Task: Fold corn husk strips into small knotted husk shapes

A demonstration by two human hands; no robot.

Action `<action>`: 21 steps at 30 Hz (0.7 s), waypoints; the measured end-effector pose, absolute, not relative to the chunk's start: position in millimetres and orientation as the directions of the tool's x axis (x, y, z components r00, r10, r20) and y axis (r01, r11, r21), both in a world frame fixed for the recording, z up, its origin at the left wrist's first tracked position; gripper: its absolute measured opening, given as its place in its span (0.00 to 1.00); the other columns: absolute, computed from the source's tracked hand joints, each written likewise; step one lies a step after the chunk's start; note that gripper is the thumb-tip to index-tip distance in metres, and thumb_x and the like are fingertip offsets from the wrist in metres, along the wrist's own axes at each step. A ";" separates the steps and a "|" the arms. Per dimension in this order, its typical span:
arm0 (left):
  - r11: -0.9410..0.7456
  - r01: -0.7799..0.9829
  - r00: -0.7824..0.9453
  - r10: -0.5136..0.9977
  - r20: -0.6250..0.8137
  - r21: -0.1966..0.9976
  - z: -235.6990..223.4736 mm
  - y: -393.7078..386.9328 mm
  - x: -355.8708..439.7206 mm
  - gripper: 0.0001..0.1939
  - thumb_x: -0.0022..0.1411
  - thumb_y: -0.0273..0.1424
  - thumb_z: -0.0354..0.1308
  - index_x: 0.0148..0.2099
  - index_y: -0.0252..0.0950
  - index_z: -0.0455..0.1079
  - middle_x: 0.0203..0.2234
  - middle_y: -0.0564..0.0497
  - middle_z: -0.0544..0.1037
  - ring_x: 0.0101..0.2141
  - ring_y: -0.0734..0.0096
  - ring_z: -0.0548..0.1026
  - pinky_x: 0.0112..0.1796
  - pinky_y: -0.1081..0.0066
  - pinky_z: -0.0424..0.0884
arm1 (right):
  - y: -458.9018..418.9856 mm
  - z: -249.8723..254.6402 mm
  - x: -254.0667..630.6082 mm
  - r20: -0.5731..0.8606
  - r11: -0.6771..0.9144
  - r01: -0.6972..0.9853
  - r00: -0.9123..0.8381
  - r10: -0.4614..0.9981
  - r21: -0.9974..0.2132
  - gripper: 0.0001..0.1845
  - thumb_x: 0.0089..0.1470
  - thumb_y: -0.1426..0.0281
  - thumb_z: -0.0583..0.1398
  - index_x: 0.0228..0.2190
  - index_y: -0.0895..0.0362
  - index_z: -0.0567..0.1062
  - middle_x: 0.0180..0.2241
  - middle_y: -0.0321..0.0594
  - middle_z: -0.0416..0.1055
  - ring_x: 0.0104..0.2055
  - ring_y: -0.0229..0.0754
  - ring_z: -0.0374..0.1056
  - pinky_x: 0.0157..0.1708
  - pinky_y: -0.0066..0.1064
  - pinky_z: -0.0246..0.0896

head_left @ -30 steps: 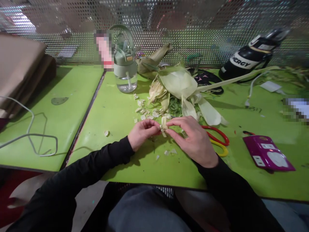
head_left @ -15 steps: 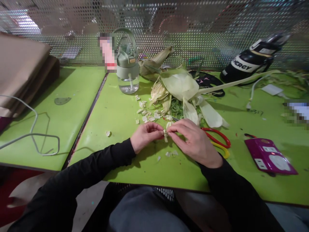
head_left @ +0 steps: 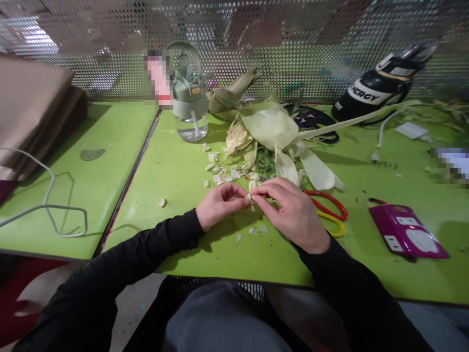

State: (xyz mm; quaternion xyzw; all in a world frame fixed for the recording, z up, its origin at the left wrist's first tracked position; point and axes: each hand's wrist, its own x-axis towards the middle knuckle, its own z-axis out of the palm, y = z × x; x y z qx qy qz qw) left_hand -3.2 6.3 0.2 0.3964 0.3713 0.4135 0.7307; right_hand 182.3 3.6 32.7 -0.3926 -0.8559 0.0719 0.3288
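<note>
Between my fingertips is a small knotted strip of pale corn husk [head_left: 252, 198], held just above the green table [head_left: 205, 254]. My left hand [head_left: 223, 204] pinches it from the left with thumb and forefinger. From the other side my right hand [head_left: 291, 210] pinches it too, so the fingertips nearly meet. Beyond them lie scattered husk scraps [head_left: 220, 171] and large corn husks [head_left: 271, 124], with curly green strands [head_left: 266, 161] among them. Scissors with red and yellow handles [head_left: 335, 205] lie beside my right hand, their blades mostly covered.
A clear water bottle [head_left: 190, 110] stands at the back, and a black bottle [head_left: 377, 90] leans at the back right. On the right sits a purple power socket [head_left: 408, 231]. Brown paper bags [head_left: 32, 107] and a grey wire [head_left: 49, 203] are at the left. A perforated metal panel [head_left: 293, 49] closes the back.
The whole view has shifted slightly, so things appear a little further left. Both hands keep their pinch on the husk strip, with only small finger movement.
</note>
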 end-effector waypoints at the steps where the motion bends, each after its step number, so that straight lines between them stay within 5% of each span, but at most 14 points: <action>1: 0.338 -0.318 0.386 0.900 -0.205 0.886 0.6 6.7 -3.6 0.18 0.45 0.32 0.75 0.34 0.30 0.71 0.26 0.53 0.77 0.25 0.81 0.72 0.30 0.75 0.67 | 3.4 33.0 182.6 0.512 0.682 0.619 -0.470 0.719 -0.390 0.05 0.62 0.71 0.59 0.35 0.54 0.76 0.35 0.42 0.75 0.39 0.46 0.72 0.39 0.41 0.70; 6: 0.279 -0.403 0.315 0.936 -0.155 0.872 2.1 9.2 -7.5 0.16 0.49 0.32 0.74 0.33 0.31 0.70 0.26 0.54 0.77 0.27 0.80 0.74 0.35 0.75 0.70 | 2.0 34.7 182.3 0.502 0.555 0.660 -0.298 0.812 -0.506 0.13 0.60 0.60 0.63 0.39 0.56 0.72 0.37 0.44 0.73 0.34 0.41 0.70 0.31 0.35 0.69; 10: 0.249 -0.422 0.273 0.952 -0.140 0.872 2.8 8.4 -10.1 0.16 0.50 0.33 0.73 0.34 0.32 0.69 0.27 0.54 0.77 0.29 0.79 0.75 0.36 0.74 0.71 | 0.7 30.5 178.1 0.328 0.437 0.649 -0.291 0.899 -0.623 0.20 0.55 0.53 0.65 0.37 0.56 0.69 0.33 0.41 0.74 0.31 0.41 0.71 0.28 0.34 0.69; 21: 0.196 -0.422 0.244 0.965 -0.097 0.885 0.7 7.9 -10.0 0.14 0.49 0.25 0.70 0.29 0.32 0.65 0.35 0.51 0.77 0.32 0.79 0.75 0.40 0.72 0.72 | -3.9 32.1 173.9 0.247 0.357 0.472 -0.280 0.928 -0.806 0.07 0.58 0.70 0.60 0.39 0.55 0.68 0.30 0.35 0.71 0.30 0.38 0.69 0.30 0.31 0.66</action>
